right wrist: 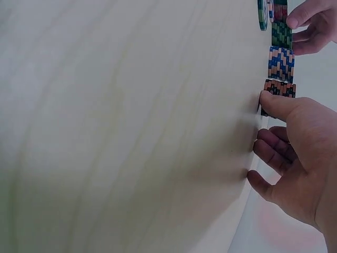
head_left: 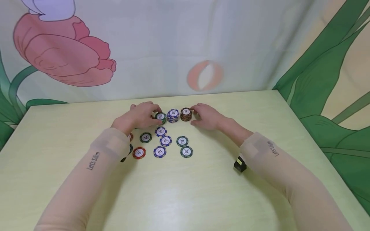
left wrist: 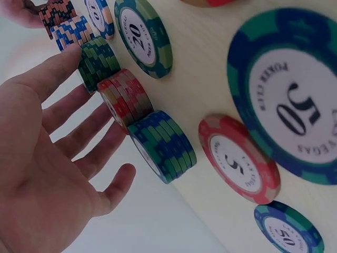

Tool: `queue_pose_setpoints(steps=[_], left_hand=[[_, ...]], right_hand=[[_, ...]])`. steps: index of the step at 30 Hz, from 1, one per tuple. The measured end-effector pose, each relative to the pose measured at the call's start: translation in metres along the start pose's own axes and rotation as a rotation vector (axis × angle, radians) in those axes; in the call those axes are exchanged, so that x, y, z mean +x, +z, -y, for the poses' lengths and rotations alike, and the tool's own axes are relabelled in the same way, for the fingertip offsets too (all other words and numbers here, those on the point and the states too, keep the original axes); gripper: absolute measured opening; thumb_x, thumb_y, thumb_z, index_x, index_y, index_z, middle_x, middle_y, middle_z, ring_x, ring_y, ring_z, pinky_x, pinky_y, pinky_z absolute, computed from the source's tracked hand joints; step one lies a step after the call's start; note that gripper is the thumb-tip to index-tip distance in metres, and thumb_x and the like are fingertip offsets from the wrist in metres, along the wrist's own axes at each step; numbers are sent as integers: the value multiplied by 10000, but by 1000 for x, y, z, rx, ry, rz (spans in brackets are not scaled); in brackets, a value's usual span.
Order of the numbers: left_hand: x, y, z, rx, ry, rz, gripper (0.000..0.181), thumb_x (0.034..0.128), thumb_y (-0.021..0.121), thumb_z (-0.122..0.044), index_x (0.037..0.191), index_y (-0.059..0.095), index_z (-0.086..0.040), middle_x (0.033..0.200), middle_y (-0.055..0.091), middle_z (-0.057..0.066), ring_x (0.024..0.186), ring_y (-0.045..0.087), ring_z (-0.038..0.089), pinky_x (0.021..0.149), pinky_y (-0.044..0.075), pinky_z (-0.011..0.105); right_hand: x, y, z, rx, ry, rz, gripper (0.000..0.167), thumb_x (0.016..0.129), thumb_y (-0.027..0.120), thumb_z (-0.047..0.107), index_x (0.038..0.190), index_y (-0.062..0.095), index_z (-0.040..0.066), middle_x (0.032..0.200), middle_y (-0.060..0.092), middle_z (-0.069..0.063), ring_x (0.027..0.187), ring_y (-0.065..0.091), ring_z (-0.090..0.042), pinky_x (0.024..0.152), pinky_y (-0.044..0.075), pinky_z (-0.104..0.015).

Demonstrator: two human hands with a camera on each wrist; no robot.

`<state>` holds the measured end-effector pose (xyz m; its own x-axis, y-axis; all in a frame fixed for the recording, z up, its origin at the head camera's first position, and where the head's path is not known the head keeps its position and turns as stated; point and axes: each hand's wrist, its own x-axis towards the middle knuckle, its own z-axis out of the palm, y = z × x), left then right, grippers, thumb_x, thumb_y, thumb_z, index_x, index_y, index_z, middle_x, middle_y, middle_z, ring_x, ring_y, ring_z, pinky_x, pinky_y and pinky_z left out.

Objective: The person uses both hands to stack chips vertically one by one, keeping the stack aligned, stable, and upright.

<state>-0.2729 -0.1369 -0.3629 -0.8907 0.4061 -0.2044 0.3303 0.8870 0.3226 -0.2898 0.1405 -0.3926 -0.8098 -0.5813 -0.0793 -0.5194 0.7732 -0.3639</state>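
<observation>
My left hand point(head_left: 138, 116) is at the left end of a row of poker chip stacks, its thumb and forefinger round the green stack point(left wrist: 99, 63). Beside that stands the blue stack point(head_left: 172, 116), then the black-and-orange stack point(head_left: 186, 114). My right hand point(head_left: 208, 117) is at that last stack's right side, fingers relaxed, fingertips at its edge; firm contact is unclear. In the left wrist view, a red stack point(left wrist: 126, 100) and a blue-green stack point(left wrist: 162, 146) stand near the left hand's other fingers. The left hand partly covers them in the head view.
Loose chips lie in front of the row: a red 5 chip point(head_left: 139, 153), several blue 10 chips point(head_left: 160, 151), green 20 chips point(head_left: 186, 151) and a dark green chip point(head_left: 145, 137). A printed curtain point(head_left: 162, 48) hangs behind the pale table point(head_left: 185, 199).
</observation>
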Motion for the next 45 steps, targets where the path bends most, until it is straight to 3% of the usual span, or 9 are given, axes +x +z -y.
queue_pose_setpoints(steps=[11,17,23,30,38,41,45], left_hand=[[0,3,6,-16,-6,20,589,955,737,-312,1425,547,-12,1332,611,181,1243,543,352,1082,213,720],[0,3,9,17,-1,31,534,959,729,-272,1403,577,-16,1331,596,167,1242,531,346,1080,243,698],[1,3,11,47,-2,42,513,958,733,-236,1395,581,-14,1337,570,171,1239,523,344,1083,252,693],[3,5,11,46,20,29,497,953,743,-242,1367,604,-3,1310,582,167,1220,536,344,1083,266,701],[3,6,13,26,39,13,482,945,756,-225,1337,618,20,1231,601,159,1121,560,326,1042,409,550],[3,6,14,19,49,10,484,945,756,-215,1339,615,27,1229,600,163,1112,559,324,1043,430,508],[3,8,15,17,58,1,488,945,755,-211,1343,613,32,1238,600,167,1120,559,326,1057,427,492]], right_hand=[[-11,-9,-2,66,42,37,757,903,776,96,1502,354,-93,1287,602,-205,1207,563,-321,1092,400,-412],[-21,-14,7,24,24,68,469,906,779,97,1285,544,-49,1146,619,-165,1059,577,-294,978,463,-403],[-29,-12,29,-49,-94,111,217,946,754,161,1098,679,25,980,644,-65,901,582,-220,861,493,-361],[-34,-4,56,-70,-117,178,308,960,742,323,1126,686,70,913,637,-5,830,572,-179,788,492,-326],[-44,1,76,-212,-44,231,481,823,781,622,787,615,172,660,572,75,614,511,-118,566,403,-294],[-46,4,82,-256,-39,244,492,817,779,630,782,611,168,632,537,81,588,477,-111,546,374,-289],[-47,8,84,-273,-50,243,411,855,787,524,789,604,162,634,520,76,579,451,-112,546,358,-291]])
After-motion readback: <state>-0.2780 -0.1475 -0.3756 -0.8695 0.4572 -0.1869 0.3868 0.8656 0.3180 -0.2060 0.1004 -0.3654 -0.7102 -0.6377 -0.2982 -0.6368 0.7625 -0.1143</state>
